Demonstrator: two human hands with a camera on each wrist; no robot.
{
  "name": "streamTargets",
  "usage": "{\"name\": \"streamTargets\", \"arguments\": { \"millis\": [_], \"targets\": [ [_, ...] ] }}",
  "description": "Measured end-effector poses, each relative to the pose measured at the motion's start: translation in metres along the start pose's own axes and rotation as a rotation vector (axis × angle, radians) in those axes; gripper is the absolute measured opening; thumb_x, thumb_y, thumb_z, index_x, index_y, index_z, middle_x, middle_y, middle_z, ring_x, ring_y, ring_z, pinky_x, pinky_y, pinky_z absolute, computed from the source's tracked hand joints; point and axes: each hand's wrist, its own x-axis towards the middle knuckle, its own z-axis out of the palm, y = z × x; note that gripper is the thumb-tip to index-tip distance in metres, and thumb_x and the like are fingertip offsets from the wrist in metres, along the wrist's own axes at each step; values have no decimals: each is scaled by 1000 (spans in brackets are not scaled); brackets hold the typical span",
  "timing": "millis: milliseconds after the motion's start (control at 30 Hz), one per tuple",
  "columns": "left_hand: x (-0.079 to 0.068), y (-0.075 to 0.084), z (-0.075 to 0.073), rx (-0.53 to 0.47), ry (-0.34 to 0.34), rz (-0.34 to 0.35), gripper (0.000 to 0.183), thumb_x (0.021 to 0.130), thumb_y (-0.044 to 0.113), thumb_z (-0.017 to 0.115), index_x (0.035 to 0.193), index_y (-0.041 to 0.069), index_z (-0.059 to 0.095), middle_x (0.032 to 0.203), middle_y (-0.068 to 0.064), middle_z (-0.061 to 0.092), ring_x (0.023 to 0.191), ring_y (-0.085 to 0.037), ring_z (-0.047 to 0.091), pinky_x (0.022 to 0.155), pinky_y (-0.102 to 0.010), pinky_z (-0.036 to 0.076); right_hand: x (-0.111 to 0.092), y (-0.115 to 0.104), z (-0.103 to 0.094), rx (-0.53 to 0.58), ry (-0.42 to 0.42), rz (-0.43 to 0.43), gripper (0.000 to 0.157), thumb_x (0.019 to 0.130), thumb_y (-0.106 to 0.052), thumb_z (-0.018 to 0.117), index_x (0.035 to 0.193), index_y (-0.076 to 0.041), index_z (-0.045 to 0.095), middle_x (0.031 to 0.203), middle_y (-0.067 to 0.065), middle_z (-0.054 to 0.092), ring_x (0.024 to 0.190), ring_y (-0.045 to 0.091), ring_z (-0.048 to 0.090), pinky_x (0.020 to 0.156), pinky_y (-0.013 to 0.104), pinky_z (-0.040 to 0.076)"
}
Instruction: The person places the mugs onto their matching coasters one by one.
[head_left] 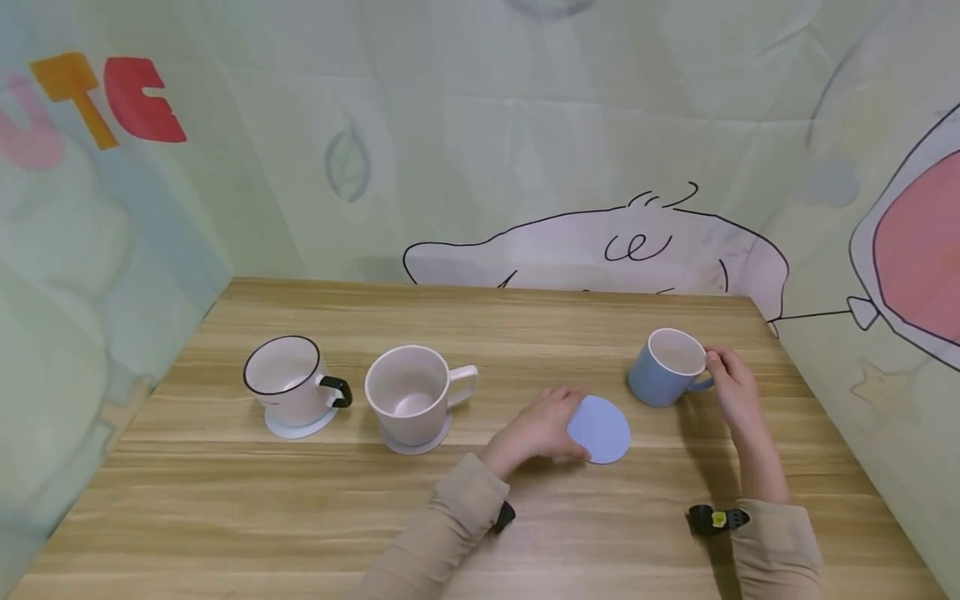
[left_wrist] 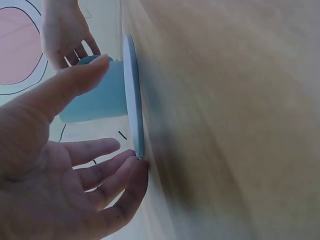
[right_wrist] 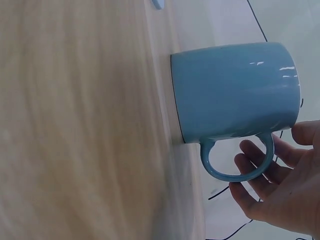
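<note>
On the right of the table, in the head view, is a blue mug (head_left: pixel 654 375) with a pale inside. My right hand (head_left: pixel 735 390) holds it by the handle side. The right wrist view has my thumb at the rim of the mug (right_wrist: pixel 235 90) and curled fingers behind its handle (right_wrist: pixel 235 177). A round blue coaster (head_left: pixel 600 429) lies left of the mug. My left hand (head_left: pixel 542 427) spans its left side. In the left wrist view, fingertips touch one edge of the coaster (left_wrist: pixel 133 100), while the thumb (left_wrist: pixel 82 80) appears apart from it.
A white mug with a black rim (head_left: pixel 288 392) and black handle sits on a pale coaster (head_left: pixel 300 429) at the left. Beside it, a plain white mug (head_left: pixel 408 400) sits on another coaster (head_left: pixel 416 446). A printed cloth backdrop (head_left: pixel 480 150) surrounds the wooden table (head_left: pixel 300 525).
</note>
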Motion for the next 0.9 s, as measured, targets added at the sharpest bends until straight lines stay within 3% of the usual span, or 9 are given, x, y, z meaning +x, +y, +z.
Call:
{"name": "streamTargets", "arguments": {
  "millis": [133,300,433,733,800,900],
  "targets": [
    [3,-1,-1,27,-18,10,87,72,36,83,142,4,43,139,-10,49,130,-26,42,110,-34,39,0,2,-1,79,-25,14,51,104,-30,34,132,11,45,86,-36,47,93,-13,41,91,20,30],
    [7,-1,-1,34,-28,-1,88,68,33,86,141,5,45,140,-9,48,129,-26,41,109,-34,39,0,4,-1,145,-20,3,39,102,-17,42,125,13,48,85,-36,49,91,-12,45,83,9,33],
    [8,-1,0,56,-10,1,88,64,31,89,139,6,48,136,-7,50,124,-25,43,106,-32,40,1,6,1,154,-6,-11,33,99,-9,45,123,14,49,85,-35,50,88,-14,46,79,5,35],
    [10,2,0,90,-4,-3,86,63,30,89,136,7,51,128,-5,50,117,-23,45,102,-29,43,0,6,2,113,7,-6,38,100,-12,44,126,17,47,84,-36,48,88,-15,44,80,4,35],
    [11,1,-1,93,-3,-2,86,62,30,90,136,7,52,127,-5,50,117,-23,45,101,-29,43,0,5,2,81,1,-1,39,101,-14,44,126,16,48,86,-33,49,87,-16,43,80,4,34],
    [12,0,0,100,-6,-4,86,62,31,90,136,8,52,127,-4,50,117,-22,44,102,-29,42,0,3,1,-26,-18,0,40,102,-18,41,126,13,50,100,-11,60,88,-14,40,82,9,34]
  ]
}}
